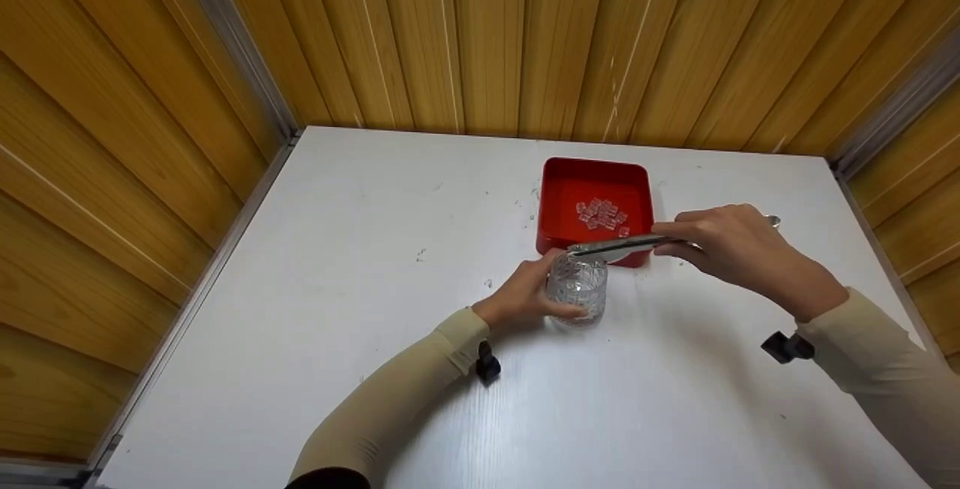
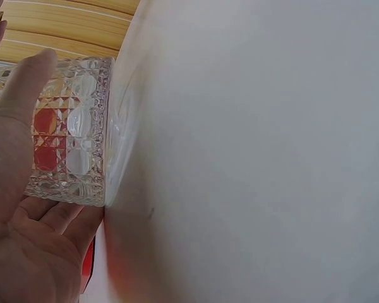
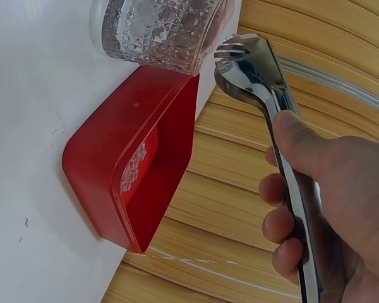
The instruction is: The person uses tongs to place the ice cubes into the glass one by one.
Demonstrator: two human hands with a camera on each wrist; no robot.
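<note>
My left hand [image 1: 521, 294] holds a clear cut-glass tumbler [image 1: 576, 290], thumb on the near side and fingers round the far side. The tumbler stands upright on the white table, its patterned wall close up in the left wrist view. My right hand [image 1: 739, 253] grips metal serving tongs [image 3: 290, 183], with a spoon-shaped end and a fork-shaped end lying close together. Those ends reach over the tumbler's rim. I cannot tell whether anything sits between them. Several clear cubes [image 1: 600, 213] lie loose in a red square tray [image 1: 551, 204] just behind the tumbler.
The white table [image 1: 360, 234] runs back to a wall of wooden slats [image 1: 487, 39]. More slats stand at both sides, with grey metal strips at the corners. Small dark marks dot the tabletop. Each sleeve carries a black clip-like device [image 1: 487, 365] near the wrist.
</note>
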